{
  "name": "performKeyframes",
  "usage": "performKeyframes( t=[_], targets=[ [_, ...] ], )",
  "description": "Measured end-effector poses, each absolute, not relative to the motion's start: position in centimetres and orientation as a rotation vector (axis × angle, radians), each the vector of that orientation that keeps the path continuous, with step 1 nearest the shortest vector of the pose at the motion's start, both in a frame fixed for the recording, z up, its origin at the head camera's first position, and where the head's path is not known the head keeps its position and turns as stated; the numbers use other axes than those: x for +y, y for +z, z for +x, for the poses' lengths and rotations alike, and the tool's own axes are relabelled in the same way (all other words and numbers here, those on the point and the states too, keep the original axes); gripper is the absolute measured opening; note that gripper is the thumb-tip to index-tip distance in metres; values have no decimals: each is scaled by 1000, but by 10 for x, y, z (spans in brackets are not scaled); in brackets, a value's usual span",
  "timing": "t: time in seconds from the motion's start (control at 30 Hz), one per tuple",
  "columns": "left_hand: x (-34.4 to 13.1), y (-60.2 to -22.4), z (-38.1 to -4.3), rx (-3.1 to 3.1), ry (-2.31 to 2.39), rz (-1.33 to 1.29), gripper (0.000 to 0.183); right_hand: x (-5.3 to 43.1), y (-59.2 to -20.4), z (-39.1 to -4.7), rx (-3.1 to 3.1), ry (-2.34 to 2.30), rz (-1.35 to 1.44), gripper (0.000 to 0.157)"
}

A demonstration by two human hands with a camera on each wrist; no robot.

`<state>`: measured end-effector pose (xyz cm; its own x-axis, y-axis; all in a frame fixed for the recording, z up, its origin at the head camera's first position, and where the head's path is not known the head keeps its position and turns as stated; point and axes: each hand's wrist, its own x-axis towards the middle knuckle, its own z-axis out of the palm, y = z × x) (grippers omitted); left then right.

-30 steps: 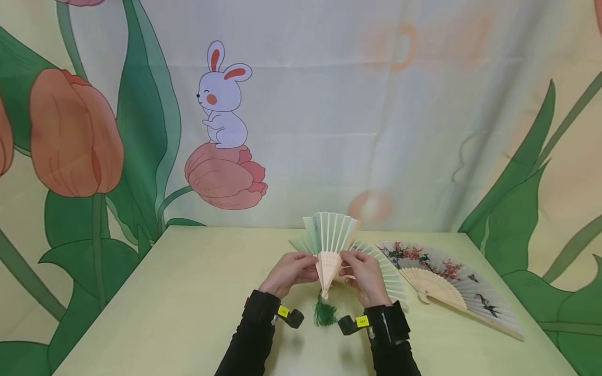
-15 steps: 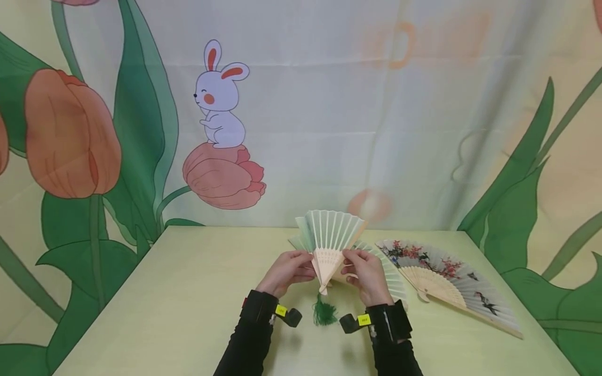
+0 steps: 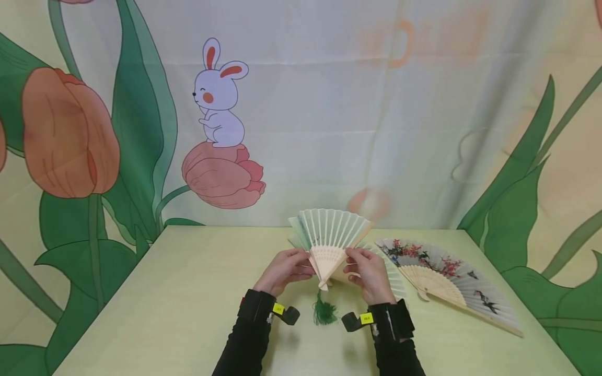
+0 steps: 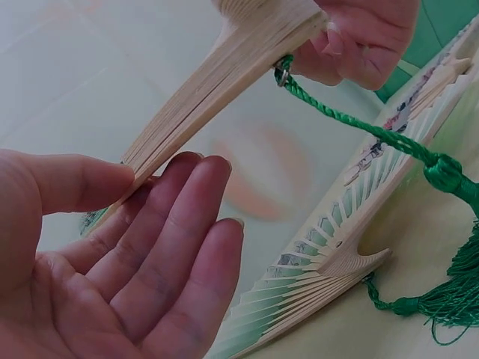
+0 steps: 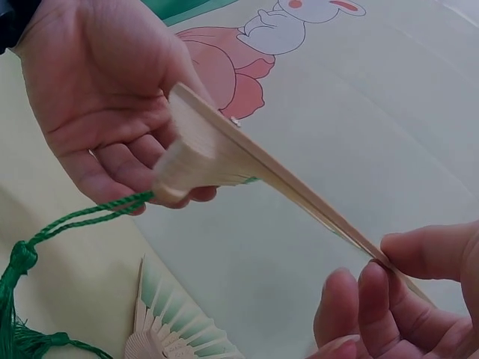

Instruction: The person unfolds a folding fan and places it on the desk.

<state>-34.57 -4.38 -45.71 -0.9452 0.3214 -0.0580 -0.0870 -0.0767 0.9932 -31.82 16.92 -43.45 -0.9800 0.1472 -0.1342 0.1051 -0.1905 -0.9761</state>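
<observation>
A pale green folding fan with wooden ribs is spread partway and held upright above the table. My left hand pinches its left outer rib, thumb against fingers, as the left wrist view shows on the wooden rib. On the opposite outer rib, my right hand has thumb and fingertips pinched; the right wrist view shows this edge-on. From the fan's pivot end hangs a green tassel. A second green folding fan lies spread on the table behind, partly hidden by the held fan and right hand.
To the right lies a spread folding fan with red blossoms and birds. The pale yellow table meets a printed curtain at its back edge. Another green tassel rests on the table in the left wrist view.
The held fan has spread wider, its leaf opening to both sides. My hands have moved slightly apart, both still pinching the outer ribs. The fans on the table stay where they were.
</observation>
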Motion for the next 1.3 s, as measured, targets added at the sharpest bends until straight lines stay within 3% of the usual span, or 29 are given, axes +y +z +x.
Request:
performKeyframes(
  t=[1.3],
  targets=[
    [-58, -459, -350, 1895, 2156, 203, 24, 178, -436, -321, -1918, 2402, -350, 18]
  ],
)
